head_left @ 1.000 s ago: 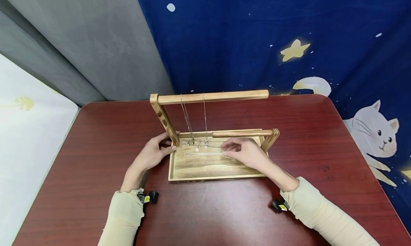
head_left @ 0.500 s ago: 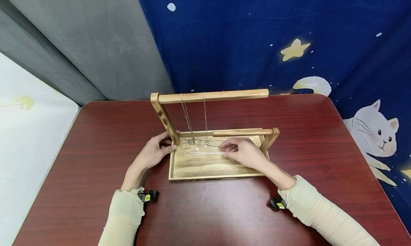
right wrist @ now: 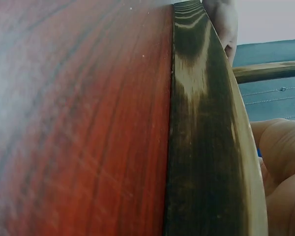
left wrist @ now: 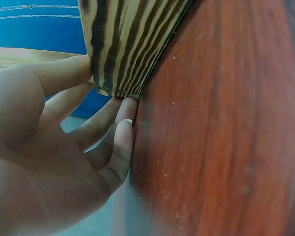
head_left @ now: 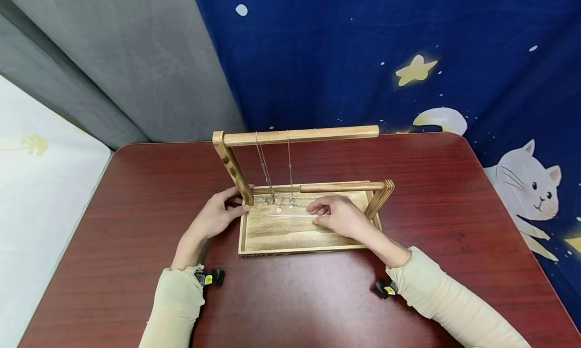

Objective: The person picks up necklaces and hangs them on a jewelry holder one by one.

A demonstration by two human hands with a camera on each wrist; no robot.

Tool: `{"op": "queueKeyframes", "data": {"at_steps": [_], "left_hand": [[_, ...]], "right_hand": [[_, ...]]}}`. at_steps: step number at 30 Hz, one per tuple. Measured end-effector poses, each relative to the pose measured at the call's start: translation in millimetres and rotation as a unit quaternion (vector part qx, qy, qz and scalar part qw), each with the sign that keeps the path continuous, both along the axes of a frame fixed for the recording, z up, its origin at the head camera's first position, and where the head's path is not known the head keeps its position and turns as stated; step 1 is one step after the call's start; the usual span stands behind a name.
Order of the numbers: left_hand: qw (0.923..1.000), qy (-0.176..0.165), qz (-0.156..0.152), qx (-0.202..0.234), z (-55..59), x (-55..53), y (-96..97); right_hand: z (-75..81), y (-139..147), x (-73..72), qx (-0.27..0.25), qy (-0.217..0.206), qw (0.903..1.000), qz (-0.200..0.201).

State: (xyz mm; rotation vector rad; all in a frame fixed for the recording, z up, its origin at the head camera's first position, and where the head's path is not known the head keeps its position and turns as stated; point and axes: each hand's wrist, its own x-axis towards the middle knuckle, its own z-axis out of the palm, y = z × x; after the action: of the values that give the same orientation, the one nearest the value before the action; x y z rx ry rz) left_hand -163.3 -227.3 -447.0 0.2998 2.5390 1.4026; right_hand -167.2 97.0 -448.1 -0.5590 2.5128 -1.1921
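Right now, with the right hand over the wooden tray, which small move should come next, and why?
Probably the right hand should pinch the thin silvery chain and lift it gently. Its fingers are near this chain, the left hand holds the light-brown wooden tray by its left end, and the upper pale wooden bar is bare towards its right end.

The right hand (head_left: 341,218) hides one end of the white necklace (head_left: 288,216), so can't tell if it's pinched. Pendants (head_left: 279,210) are too tiny to make out, and both sleeves (head_left: 174,305) get cropped.
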Motion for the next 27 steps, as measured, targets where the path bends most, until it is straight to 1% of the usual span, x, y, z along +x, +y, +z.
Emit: {"op": "queueKeyframes", "data": {"at_steps": [7, 15, 20, 27], "left_hand": [[0.9999, 0.005, 0.001, -0.009, -5.2, -2.4, -1.7], [0.9998, 0.017, 0.002, -0.008, -4.8, -3.6, -1.7], [0.9998, 0.019, 0.0, -0.005, -6.0, -3.6, -2.5], [0.9998, 0.019, 0.004, -0.003, -8.6, -2.7, -3.6]], "right_hand": [[-1.8, -5, 1.3, 0.019, 0.005, 0.9994, -0.03], [-2.6, -10, 2.7, 0.023, 0.013, 0.9988, -0.04], [-3.9, -13, 2.7, 0.021, 0.01, 0.9988, -0.043], [-3.4, -16, 2.6, 0.05, 0.009, 0.9975, -0.05]]}}
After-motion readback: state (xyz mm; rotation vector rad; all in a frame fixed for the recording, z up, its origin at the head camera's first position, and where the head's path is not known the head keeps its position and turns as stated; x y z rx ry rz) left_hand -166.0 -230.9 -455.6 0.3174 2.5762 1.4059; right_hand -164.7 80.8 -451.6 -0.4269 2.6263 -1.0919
